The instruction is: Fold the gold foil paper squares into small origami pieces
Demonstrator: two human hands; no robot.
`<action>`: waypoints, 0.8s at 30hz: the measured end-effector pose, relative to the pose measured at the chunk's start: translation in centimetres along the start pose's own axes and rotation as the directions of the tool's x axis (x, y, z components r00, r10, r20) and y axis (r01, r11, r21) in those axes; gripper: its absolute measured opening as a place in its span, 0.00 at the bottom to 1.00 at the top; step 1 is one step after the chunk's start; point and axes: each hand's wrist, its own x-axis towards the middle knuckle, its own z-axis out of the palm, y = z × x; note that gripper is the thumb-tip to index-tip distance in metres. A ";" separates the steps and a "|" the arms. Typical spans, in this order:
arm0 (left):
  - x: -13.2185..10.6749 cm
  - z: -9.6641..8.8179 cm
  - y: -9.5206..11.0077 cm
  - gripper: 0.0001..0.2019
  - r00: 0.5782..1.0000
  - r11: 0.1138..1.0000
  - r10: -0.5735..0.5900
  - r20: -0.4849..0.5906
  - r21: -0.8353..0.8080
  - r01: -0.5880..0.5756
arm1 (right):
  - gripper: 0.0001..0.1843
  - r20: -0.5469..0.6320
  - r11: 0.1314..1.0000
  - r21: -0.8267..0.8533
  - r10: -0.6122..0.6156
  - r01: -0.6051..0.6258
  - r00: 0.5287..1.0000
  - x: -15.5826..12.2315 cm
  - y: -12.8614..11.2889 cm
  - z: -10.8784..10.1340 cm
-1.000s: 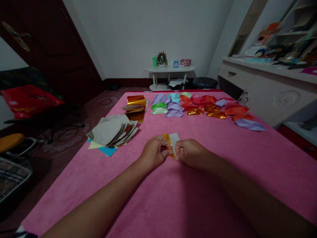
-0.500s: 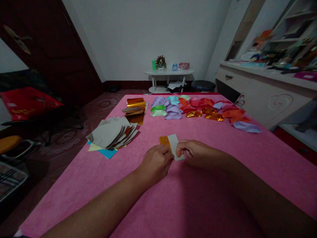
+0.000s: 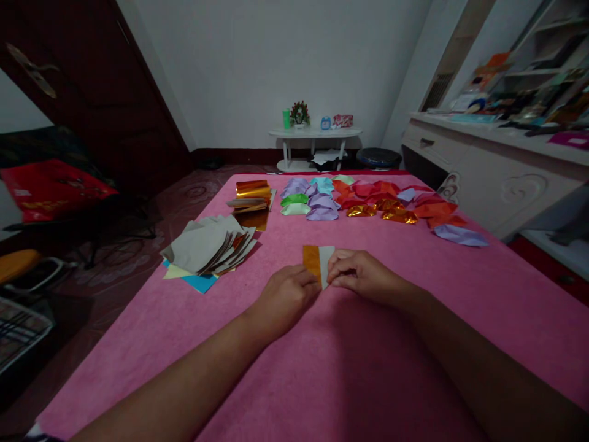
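A small piece of foil paper (image 3: 311, 259) lies on the pink tabletop, gold on its left part and greyish white on its right strip. My left hand (image 3: 291, 296) rests on its lower left corner, fingers bent and pressed together on the paper. At the right edge, my right hand (image 3: 356, 271) pinches the white strip between thumb and fingers. My fingers hide the paper's lower end and right side.
Left of my hands are a fanned stack of grey-backed sheets (image 3: 202, 245) and a pile of gold foil sheets (image 3: 252, 202). Folded paper shapes in purple (image 3: 322, 213), red (image 3: 363, 190) and gold (image 3: 399, 215) spread along the far side. A pink cloth (image 3: 257, 380) covers the table.
The paper has turned a little more upright, and its white strip shows narrower. My right hand has moved from a curled pose over the strip to a pinch at its right edge.
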 end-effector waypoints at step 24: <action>-0.3 -0.1 1.7 0.13 0.991 0.986 -0.134 0.021 -0.100 0.135 | 0.09 -0.264 0.963 0.027 0.265 -0.268 0.928 0.6 2.1 2.6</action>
